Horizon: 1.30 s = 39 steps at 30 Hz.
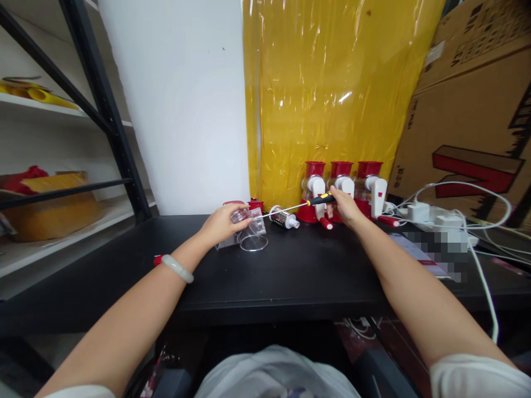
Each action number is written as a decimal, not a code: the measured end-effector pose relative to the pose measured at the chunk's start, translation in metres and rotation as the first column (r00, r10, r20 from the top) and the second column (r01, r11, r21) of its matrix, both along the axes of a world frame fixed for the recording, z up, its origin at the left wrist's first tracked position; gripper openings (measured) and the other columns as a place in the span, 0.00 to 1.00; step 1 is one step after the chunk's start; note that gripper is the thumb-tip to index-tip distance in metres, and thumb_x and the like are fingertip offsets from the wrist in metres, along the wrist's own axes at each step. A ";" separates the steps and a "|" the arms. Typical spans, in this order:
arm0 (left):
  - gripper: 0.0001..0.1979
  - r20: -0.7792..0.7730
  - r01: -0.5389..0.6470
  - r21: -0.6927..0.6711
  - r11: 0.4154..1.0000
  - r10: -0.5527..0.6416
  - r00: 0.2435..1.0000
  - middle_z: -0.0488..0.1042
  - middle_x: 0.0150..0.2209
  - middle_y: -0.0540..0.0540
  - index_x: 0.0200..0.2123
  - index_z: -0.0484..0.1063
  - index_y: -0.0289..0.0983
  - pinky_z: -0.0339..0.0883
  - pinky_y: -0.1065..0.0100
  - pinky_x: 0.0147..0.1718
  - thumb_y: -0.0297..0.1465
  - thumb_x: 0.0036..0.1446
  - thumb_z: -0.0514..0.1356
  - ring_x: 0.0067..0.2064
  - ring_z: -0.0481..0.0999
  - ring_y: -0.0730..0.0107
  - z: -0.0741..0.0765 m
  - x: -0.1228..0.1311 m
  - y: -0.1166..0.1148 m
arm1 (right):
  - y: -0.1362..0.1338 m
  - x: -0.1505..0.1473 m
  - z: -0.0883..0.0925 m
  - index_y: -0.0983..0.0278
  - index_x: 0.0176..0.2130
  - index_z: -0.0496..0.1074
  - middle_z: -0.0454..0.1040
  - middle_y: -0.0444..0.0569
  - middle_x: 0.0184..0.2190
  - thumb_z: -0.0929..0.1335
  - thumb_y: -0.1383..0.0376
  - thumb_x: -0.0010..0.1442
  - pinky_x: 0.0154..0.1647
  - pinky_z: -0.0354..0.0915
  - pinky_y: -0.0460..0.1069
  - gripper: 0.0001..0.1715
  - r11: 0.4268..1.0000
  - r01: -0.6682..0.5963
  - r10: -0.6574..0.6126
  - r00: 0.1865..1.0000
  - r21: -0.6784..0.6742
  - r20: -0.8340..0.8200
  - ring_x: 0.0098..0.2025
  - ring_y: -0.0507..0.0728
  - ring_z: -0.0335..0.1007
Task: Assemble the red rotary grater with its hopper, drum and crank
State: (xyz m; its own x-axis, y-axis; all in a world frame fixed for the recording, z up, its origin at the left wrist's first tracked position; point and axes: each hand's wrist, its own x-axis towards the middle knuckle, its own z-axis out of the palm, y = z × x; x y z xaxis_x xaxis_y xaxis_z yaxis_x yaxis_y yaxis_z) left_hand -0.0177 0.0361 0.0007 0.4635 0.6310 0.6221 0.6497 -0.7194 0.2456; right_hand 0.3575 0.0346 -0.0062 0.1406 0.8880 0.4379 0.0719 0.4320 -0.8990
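Note:
My right hand [345, 207] is closed around the black and yellow handle of a screwdriver [322, 199]. Its long thin shaft points left, and the tip reaches the fingers of my left hand [226, 224]. That hand grips a clear plastic housing [253, 243], which lies on its side with its round rim facing me. Part of the housing is hidden behind my fingers. Just right of it rests a metal grater drum [284, 217] with a white end. Behind my left hand shows a red part [255, 205], partly covered.
Three red and white hand-crank graters [314, 185] stand along the back of the black table [249, 282]. White chargers and cables [418, 211] and a flat, blurred-out item [418, 254] lie at right. A big cardboard box [464, 121] leans behind; a shelf rack [89, 72] stands left.

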 end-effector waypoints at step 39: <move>0.21 0.010 0.002 0.000 1.000 -0.002 1.000 0.72 0.53 0.42 0.50 0.71 0.41 0.63 0.54 0.54 0.42 0.54 0.60 0.53 0.72 0.56 0.001 0.001 -0.001 | -0.001 -0.001 0.004 0.59 0.36 0.64 0.74 0.41 0.27 0.67 0.58 0.54 0.25 0.68 0.49 0.11 0.994 -0.097 0.090 0.987 -0.043 -0.136 0.23 0.52 0.71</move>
State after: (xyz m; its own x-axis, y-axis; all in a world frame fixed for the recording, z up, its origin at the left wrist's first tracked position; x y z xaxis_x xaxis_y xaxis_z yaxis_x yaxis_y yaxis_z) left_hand -0.0165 0.0351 0.0012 0.4584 0.6299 0.6270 0.6456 -0.7208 0.2521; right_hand 0.3563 0.0334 -0.0025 0.1099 0.9200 0.3762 -0.0887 0.3861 -0.9182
